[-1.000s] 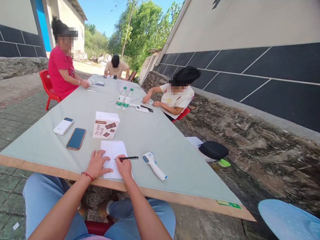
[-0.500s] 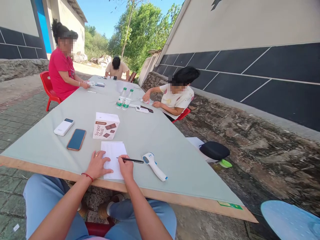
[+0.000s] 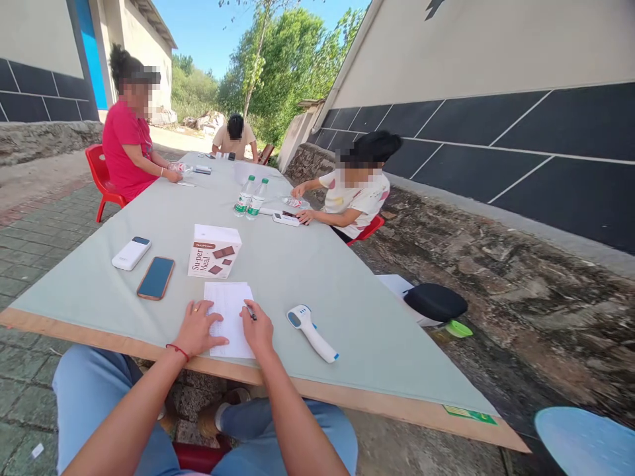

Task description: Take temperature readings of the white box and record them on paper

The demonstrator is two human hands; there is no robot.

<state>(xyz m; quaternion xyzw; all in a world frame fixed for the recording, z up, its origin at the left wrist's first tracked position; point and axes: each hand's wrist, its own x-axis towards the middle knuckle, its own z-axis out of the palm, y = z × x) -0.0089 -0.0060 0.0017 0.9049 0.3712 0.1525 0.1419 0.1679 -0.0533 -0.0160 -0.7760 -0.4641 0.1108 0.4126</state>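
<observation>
White sheets of paper (image 3: 232,317) with fine printed lines lie near the table's front edge. My left hand (image 3: 200,327) rests on their left side with fingers spread. At the right side of the paper, my right hand (image 3: 258,328) is closed around a black pen (image 3: 251,312), most of which the fingers hide. To the right of that hand lies a white infrared thermometer (image 3: 312,334). Behind the paper stands a white box (image 3: 214,252) printed with chocolate squares. A phone (image 3: 155,277) and a white power bank (image 3: 131,253) lie to the left.
Two water bottles (image 3: 249,198) stand mid-table on the grey-green cloth (image 3: 347,297). Three people sit around the table: one in pink (image 3: 127,149), one in white (image 3: 354,198), one at the far end (image 3: 235,140). A light blue stool (image 3: 585,439) is at lower right.
The pen has swung in my right hand, from lying out sideways to pointing mostly away from view. The person on the right has moved a hand onto the phone and white device there.
</observation>
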